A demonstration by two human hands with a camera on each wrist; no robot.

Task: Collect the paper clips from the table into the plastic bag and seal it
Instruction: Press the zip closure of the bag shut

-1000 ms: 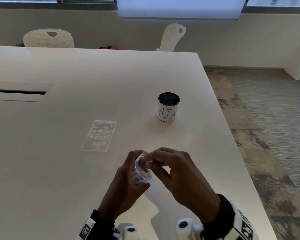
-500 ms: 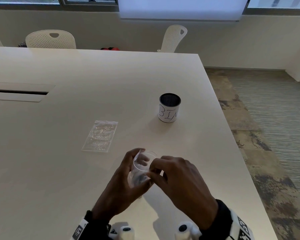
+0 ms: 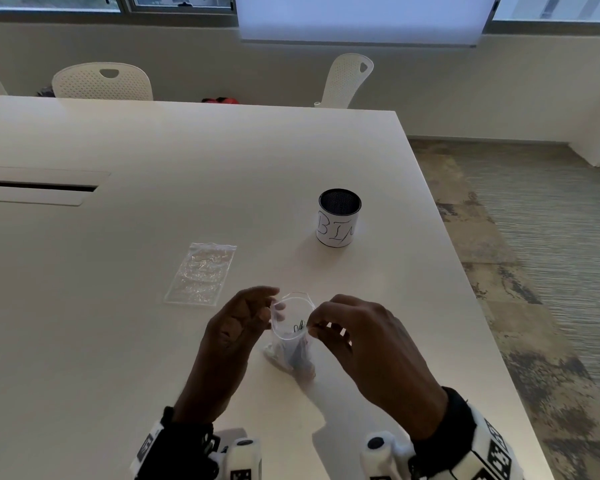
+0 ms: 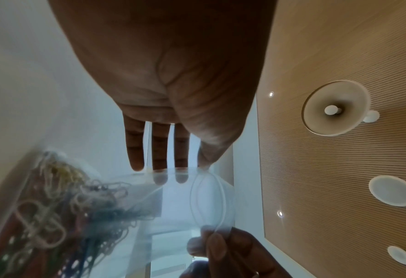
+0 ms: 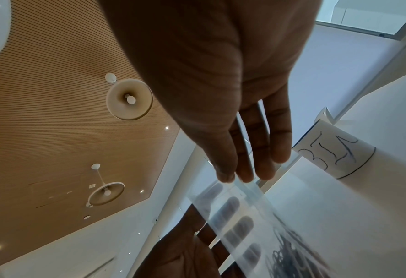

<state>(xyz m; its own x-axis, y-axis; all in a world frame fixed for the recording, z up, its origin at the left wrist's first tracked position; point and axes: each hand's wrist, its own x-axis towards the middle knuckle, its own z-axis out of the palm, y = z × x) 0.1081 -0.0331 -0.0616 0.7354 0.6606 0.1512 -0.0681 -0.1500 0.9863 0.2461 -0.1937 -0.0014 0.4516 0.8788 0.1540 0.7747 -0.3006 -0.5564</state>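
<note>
A small clear plastic bag (image 3: 290, 318) stands upright near the table's front edge, its mouth held open in a round loop. A bundle of coloured paper clips (image 3: 298, 355) lies in its bottom, seen close in the left wrist view as paper clips (image 4: 66, 216). My left hand (image 3: 273, 308) pinches the left side of the bag's rim, thumb on the edge and fingers behind the film. My right hand (image 3: 313, 328) pinches the right side of the rim between thumb and forefinger. In the right wrist view the bag (image 5: 244, 212) hangs below my right hand (image 5: 242, 175).
A second flat clear bag (image 3: 201, 273) lies on the table to the left of the hands. A black mesh cup labelled BIN (image 3: 338, 220) stands beyond them. The table's right edge (image 3: 465, 289) drops to the floor. A cable slot (image 3: 39, 188) is at far left, chairs behind.
The hands have drawn apart and the bag's mouth has spread from a narrow pinch into a wide round opening. The bag now hangs lower, its bottom by the table.
</note>
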